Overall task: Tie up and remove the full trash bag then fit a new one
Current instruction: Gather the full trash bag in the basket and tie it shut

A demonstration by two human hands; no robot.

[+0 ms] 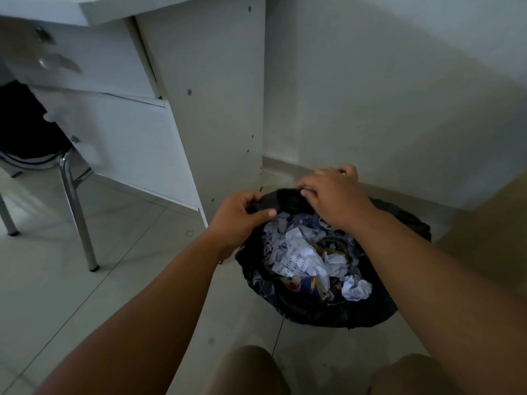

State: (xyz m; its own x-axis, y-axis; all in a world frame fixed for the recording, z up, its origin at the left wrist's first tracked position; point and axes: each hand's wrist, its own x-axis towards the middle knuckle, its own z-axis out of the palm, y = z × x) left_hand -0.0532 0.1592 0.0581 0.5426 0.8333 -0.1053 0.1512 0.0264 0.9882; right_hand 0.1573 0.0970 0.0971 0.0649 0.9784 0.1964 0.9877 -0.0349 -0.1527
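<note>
The left hand (242, 215) and right hand (333, 195) are bare, as are both forearms (159, 295) down to the frame's lower edge. Two rounded knees (248, 369) show at the bottom.

A white desk (199, 109) with drawers (94, 67) fills ten to twelve o'clock. At nine o'clock a chair (81, 223) stands with shiny metal legs on the pale tiled floor (85, 295). A white wall (385, 81) takes two o'clock.
</note>
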